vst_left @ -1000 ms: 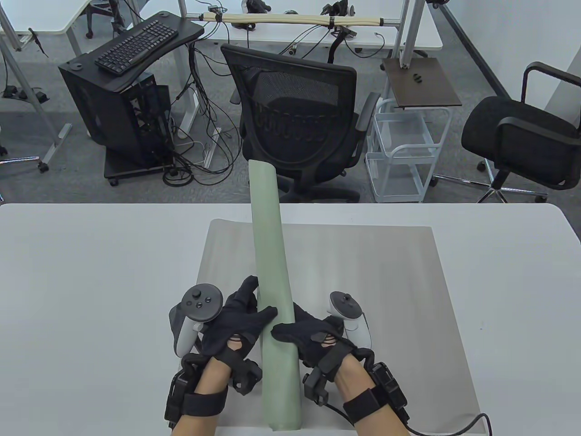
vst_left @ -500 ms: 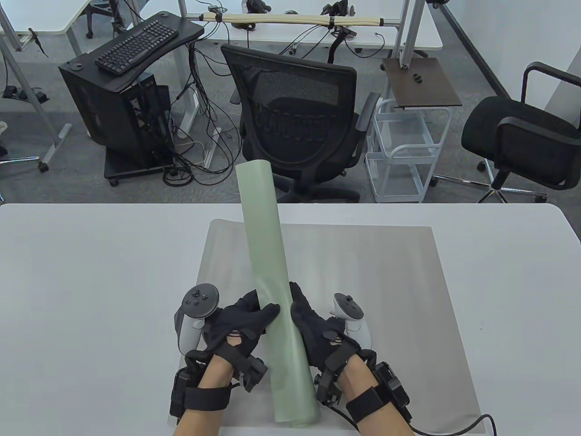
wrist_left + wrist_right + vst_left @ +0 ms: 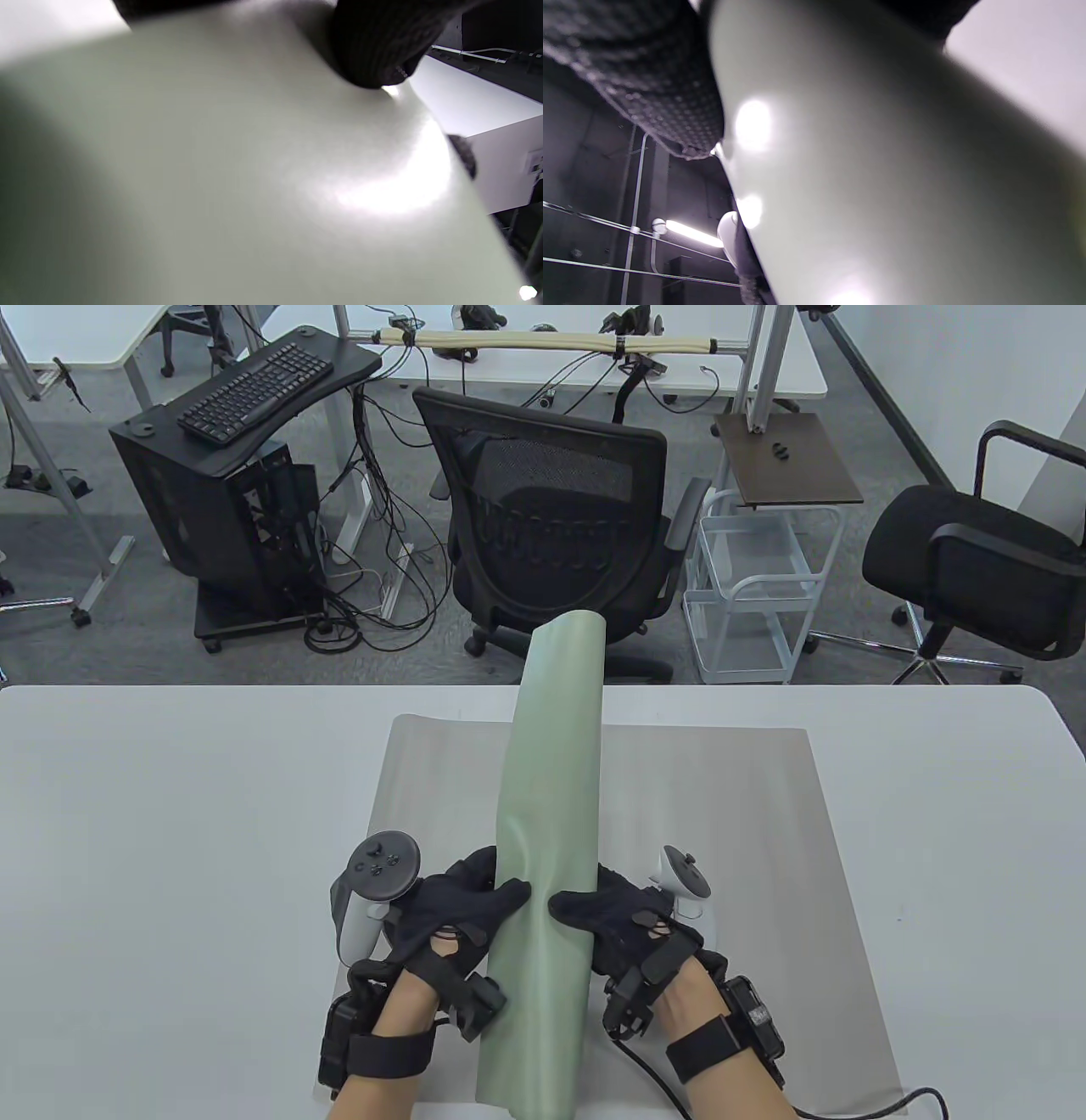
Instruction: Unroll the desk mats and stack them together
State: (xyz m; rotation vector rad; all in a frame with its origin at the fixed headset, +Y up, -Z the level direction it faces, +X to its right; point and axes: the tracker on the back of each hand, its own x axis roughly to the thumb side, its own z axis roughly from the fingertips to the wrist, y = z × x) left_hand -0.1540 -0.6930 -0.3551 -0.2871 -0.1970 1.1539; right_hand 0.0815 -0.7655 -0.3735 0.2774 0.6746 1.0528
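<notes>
A pale green desk mat [image 3: 547, 831], partly loosened from its roll, is held up over a flat grey mat [image 3: 713, 814] on the white table [image 3: 170, 814]. My left hand [image 3: 462, 908] grips the green mat's left side, thumb on top. My right hand [image 3: 619, 916] grips its right side, thumb on top. The mat's far end reaches past the table's back edge. The green mat fills the left wrist view [image 3: 212, 190] and the right wrist view [image 3: 882, 190], with gloved fingers [image 3: 373, 46] pressed on it.
The grey mat lies flat in the middle of the table, its near edge at the table front. A cable [image 3: 857, 1107] trails from my right wrist. Office chairs [image 3: 560, 517], a white cart [image 3: 747, 585] and a computer stand [image 3: 229, 492] are beyond the table.
The green roll has widened and loosened between my hands. Its far end swung to the right. My right hand moved right and its thumb came over the top.
</notes>
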